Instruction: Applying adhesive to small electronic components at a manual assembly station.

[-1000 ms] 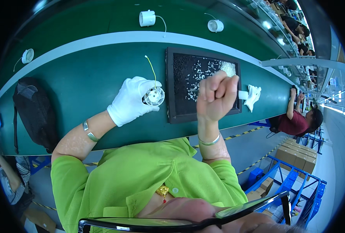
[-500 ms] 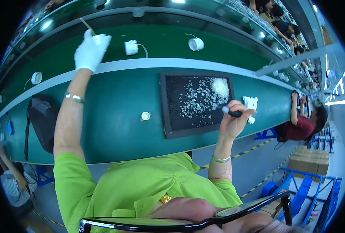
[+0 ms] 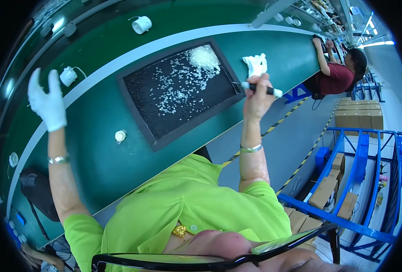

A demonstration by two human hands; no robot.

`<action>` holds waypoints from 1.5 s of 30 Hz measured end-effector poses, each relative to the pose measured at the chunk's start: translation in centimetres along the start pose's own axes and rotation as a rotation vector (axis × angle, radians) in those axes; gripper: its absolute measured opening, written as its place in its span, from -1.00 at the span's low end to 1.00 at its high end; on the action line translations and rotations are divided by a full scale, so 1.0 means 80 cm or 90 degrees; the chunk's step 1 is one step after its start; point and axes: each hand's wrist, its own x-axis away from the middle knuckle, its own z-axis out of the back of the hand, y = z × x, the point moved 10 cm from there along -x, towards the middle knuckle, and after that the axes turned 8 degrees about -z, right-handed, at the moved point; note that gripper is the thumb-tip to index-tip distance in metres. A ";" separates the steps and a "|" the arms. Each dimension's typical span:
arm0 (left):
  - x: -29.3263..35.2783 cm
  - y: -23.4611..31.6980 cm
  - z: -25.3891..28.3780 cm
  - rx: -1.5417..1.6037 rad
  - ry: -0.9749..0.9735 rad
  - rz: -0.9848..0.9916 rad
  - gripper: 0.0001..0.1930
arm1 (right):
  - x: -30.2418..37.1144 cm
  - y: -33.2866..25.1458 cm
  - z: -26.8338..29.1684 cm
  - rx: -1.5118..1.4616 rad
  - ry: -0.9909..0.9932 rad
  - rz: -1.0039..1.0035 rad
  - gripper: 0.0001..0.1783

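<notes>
White housing (image 3: 68, 76): lying on the green strip (image 3: 96, 43) past the pale rail (image 3: 164, 41), and there's the left hand, just beside it!
Left hand (image 3: 48, 102): gloved, thumb and fingers spread wide, nothing visible in the grasp; whether it touches the housing, can't tell.
Right hand (image 3: 257, 99): bare, pinching a pen-shaped tool (image 3: 265, 89) by its black handle, thin tip over the tray's near right corner.
Step in hand: looks like the left hand's turn out at the strip, tool held ready on the other side.
Next move: a grip on that housing would call for closing the spread fingers evenly around its wall, clear of the cable (image 3: 80, 69).
Tray (image 3: 201, 118): dark, between the hands, pale bits (image 3: 204, 57) heaped in the far right corner and scattered leftward.
Bench (image 3: 92, 149): small round part (image 3: 120, 135) left of the tray, crumpled white cloth (image 3: 255, 65) right.
Farther out: second housing (image 3: 141, 25) on the strip, co-worker (image 3: 343, 77) off right.
</notes>
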 end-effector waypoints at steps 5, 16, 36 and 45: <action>0.094 0.106 -0.041 0.392 -0.253 0.086 -0.86 | -0.003 0.032 -0.035 0.144 -0.020 -0.062 -0.74; 0.163 0.051 -0.094 0.534 -0.295 0.440 -0.78 | -0.031 0.061 -0.045 0.205 0.003 -0.082 -0.55; 0.161 0.059 -0.095 0.525 -0.330 0.361 -0.81 | -0.026 0.054 -0.062 0.374 -0.043 -0.016 -0.54; 0.164 0.055 -0.100 0.509 -0.353 0.339 -0.77 | -0.021 0.048 -0.037 0.250 0.020 -0.049 -0.56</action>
